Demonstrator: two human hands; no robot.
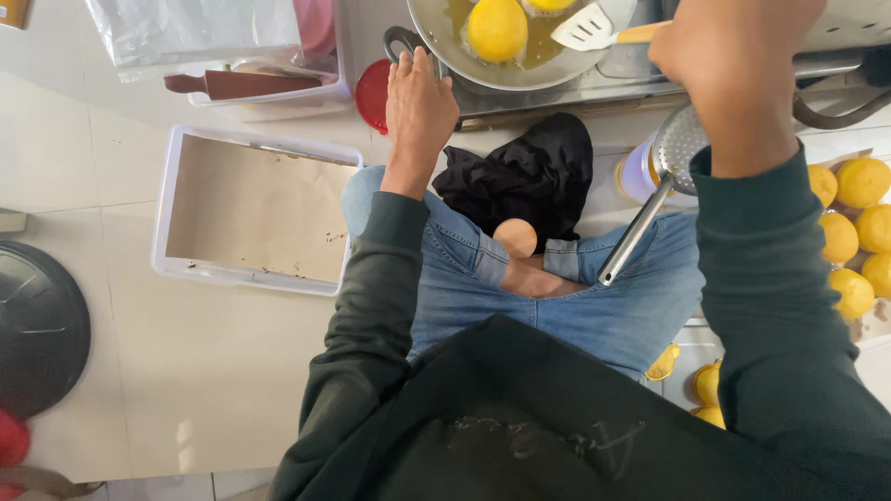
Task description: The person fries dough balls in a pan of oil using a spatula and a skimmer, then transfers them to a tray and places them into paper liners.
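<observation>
Nearest the camera, the person is sitting in a dark green top and blue jeans (575,306), knees pointing toward a low stove. A black cloth (529,181) is lying bunched across the lap, and a metal strainer (676,148) is resting against the right thigh with its long handle slanting down toward the body.

To the person's left, a white tray lined with brown paper (255,209) is sitting on the tiled floor (121,167), and a dark round lid (37,325) is lying near the frame's edge. To the right, yellow round buns (849,232) are lying in rows on a tray, well apart from the pan.

Further out, the left hand (418,107) is reaching forward, its grip closing around the black handle (401,42) of a metal frying pan (464,65). The right hand (733,56) is raised beside the pan, its grip wrapped shut around the wooden handle of a white slotted spatula (585,28), whose blade is hovering over the oil just beside the nearest bun.

In the pan, two yellow buns are sitting in shallow oil; the larger fried bun (497,28) is lying near the middle. A red round lid (373,93) is lying just left of the pan, and beyond it a brown-handled tool (241,83) is resting in a white container
</observation>
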